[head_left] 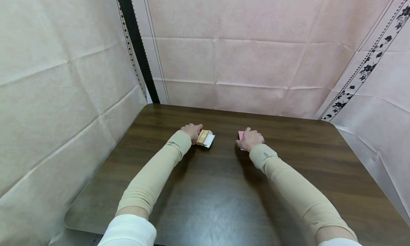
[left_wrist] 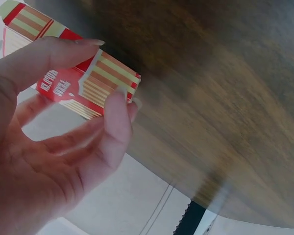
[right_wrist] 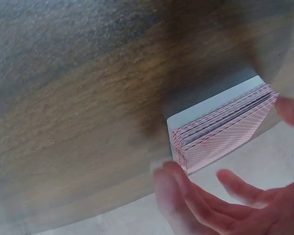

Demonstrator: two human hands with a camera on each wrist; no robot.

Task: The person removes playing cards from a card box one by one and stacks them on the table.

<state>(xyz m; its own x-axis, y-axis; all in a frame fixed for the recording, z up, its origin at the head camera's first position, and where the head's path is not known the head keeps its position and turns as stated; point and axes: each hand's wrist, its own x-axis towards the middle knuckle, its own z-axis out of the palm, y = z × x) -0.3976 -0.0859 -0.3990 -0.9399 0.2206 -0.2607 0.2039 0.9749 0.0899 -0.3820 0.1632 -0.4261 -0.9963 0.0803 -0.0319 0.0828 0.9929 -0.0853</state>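
My left hand grips a striped card box, red and tan with white lettering. The thumb lies along one edge and the fingertips hold the opposite side. In the head view, a white flap sticks out from the box's right side. My right hand holds a deck of playing cards with a red-patterned back by its two ends, thumb at one end and fingertips at the other. The deck leans, its layers spread in steps, and a pale bottom edge lies close to the tabletop.
Both hands are over the far half of a dark wooden table with rounded corners. Pale cloth curtains hang behind it and at both sides. A black strip runs down at the back left.
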